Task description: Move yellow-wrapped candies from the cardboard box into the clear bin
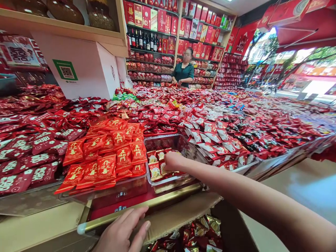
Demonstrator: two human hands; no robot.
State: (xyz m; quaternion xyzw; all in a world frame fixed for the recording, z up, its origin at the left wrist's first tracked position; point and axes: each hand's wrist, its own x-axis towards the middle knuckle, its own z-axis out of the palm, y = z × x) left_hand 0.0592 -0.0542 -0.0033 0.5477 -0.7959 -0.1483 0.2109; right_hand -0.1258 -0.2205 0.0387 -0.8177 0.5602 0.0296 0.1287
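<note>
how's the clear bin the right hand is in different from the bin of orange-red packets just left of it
The clear bin is nearly empty, with a few gold-and-red packets at its front; the bin of orange-red packets is heaped above its rim. The right hand reaches into the first; no hand touches the second. The left hand rests on a cardboard flap. Both bins are transparent and sit side by side at the display's front edge.

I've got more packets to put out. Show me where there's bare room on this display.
The clear plastic bin is bare in its far half, beyond the right hand and the few red-and-gold packets. The orange-red packets on its left and the red-and-white packets on its right are heaped full.
</note>
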